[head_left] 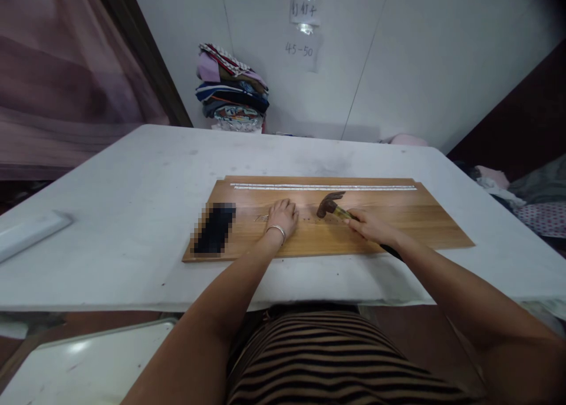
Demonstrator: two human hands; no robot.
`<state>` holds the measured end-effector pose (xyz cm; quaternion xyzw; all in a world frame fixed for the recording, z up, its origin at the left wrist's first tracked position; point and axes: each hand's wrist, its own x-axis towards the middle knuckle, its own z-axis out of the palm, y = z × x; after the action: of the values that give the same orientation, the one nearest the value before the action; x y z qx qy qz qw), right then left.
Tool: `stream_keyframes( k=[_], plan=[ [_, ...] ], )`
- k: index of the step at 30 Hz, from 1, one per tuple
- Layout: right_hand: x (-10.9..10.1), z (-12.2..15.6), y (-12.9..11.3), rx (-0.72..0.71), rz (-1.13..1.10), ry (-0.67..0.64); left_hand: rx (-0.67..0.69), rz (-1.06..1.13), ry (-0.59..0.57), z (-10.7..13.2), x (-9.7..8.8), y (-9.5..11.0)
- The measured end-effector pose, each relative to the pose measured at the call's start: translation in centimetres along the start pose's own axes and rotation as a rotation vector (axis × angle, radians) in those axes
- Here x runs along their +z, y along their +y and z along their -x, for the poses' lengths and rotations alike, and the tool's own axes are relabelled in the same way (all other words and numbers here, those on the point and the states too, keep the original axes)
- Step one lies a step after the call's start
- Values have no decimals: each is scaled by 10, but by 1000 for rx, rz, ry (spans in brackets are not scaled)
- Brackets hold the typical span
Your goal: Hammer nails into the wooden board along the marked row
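My left hand [284, 217] rests palm down on the wooden board [384, 225], fingers a little apart with their tips on the wood. Beside it, to the left, lie several thin nails [260, 218], partly covered by the hand. In my right hand [371, 226] is a claw hammer [329, 206], gripped by its yellow and black handle. The hammer's rusty brown head is over the board, to the right of my left hand. Between the two hands, small dark dots run in a row along the wood; whether they are nail heads or holes is too small to tell.
Two white strips [322, 187] run along the board's far edge. A dark, pixelated flat object [214, 228] lies on its left end. The board is on a white-covered table [145, 181]. Folded clothes [233, 92] are stacked by the wall; a white roll [33, 234] is at left.
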<state>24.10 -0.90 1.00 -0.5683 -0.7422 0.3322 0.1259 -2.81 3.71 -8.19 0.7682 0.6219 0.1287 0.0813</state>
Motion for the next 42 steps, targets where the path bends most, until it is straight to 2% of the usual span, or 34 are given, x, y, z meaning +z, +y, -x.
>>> stream_keyframes(
  k=[8, 17, 23, 31, 42],
  plan=[
    [-6, 1, -5, -7, 14, 8, 2, 12, 11, -1, 1, -1],
    [-1, 0, -1, -2, 27, 22, -10, 32, -3, -1, -1, 0],
    [-5, 2, -3, 0, 23, 35, -1, 16, 20, -2, 3, -3],
    [1, -1, -1, -2, 56, 5, 10, -2, 26, -2, 7, -6],
    [-3, -3, -1, -36, 64, 22, 14, -8, 34, -1, 5, -5]
  ],
)
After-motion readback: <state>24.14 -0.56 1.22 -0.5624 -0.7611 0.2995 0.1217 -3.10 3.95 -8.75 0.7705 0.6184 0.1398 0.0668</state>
